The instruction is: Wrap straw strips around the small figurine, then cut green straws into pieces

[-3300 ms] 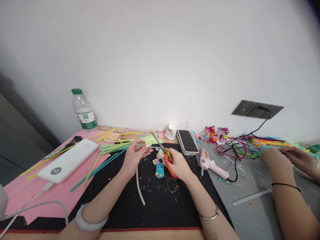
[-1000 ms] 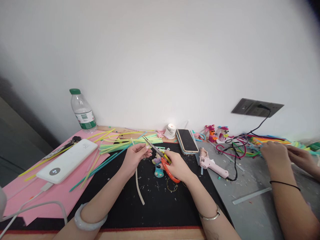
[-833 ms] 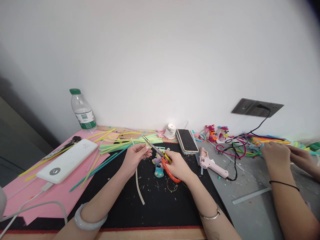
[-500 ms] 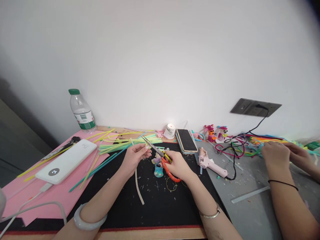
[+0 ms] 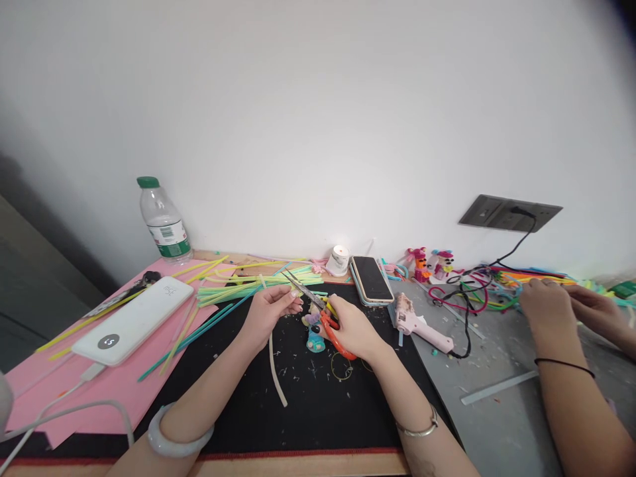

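My left hand (image 5: 273, 311) pinches a cream-coloured pipe cleaner (image 5: 275, 374), whose long end hangs down over the black mat (image 5: 238, 404). In my right hand (image 5: 352, 328) are scissors (image 5: 304, 287) with orange and yellow handles. Their blades point up and left, right at my left fingertips. Whether the blades touch the pipe cleaner I cannot tell. Under the scissors lies a small turquoise fuzzy figure (image 5: 315, 342), partly covered by them. A thin ring-shaped band (image 5: 341, 366) rests on the mat close to my right hand.
A bundle of green pipe cleaners (image 5: 226, 291) lies behind my left hand. Left are a white power bank (image 5: 134, 321) and a bottle (image 5: 163, 225). A phone (image 5: 371, 279) and pink glue gun (image 5: 422, 331) lie to the right. A co-worker's hands (image 5: 549, 308) work at far right.
My right hand's grip on the scissors has shifted slightly, and their handles look a little closer together. My left hand stays nearly where it was, still pinching the pipe cleaner.
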The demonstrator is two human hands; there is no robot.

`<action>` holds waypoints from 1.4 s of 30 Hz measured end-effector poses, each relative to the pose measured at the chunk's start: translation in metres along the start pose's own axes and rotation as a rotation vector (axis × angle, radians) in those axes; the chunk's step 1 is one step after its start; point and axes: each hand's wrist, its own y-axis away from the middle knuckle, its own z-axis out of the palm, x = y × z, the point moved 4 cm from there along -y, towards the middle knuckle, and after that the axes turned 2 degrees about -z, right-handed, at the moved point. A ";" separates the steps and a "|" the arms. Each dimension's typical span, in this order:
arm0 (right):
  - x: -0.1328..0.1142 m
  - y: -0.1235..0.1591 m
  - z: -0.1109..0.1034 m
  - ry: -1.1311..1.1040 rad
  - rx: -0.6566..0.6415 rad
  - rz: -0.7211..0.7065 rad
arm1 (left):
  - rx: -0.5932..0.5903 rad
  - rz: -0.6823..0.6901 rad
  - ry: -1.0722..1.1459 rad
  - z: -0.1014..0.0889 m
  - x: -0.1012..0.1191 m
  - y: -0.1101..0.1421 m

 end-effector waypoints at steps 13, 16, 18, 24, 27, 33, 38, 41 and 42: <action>-0.001 0.000 -0.002 0.047 0.029 0.024 | -0.053 -0.008 -0.037 0.004 0.000 0.002; 0.002 0.001 -0.003 0.059 0.018 0.046 | -0.069 -0.021 -0.042 0.004 -0.001 0.002; 0.004 0.001 -0.004 0.069 0.010 0.050 | -0.080 -0.025 -0.047 0.003 -0.002 0.001; 0.006 0.001 -0.003 0.061 -0.009 0.050 | -0.115 -0.036 -0.051 0.003 -0.002 0.000; 0.006 0.000 -0.003 0.030 0.030 0.041 | -0.120 -0.031 -0.060 0.003 -0.002 0.000; 0.008 -0.001 -0.008 0.019 0.122 0.083 | -0.118 -0.020 -0.066 0.002 -0.002 0.000; 0.006 0.001 -0.005 -0.021 0.033 0.072 | -0.089 -0.017 -0.076 0.001 -0.003 -0.001; 0.004 0.002 -0.002 -0.025 -0.010 0.064 | -0.087 -0.013 -0.099 -0.001 -0.003 -0.003; 0.004 0.002 -0.001 -0.021 -0.017 0.053 | -0.087 -0.006 -0.118 -0.001 -0.002 -0.003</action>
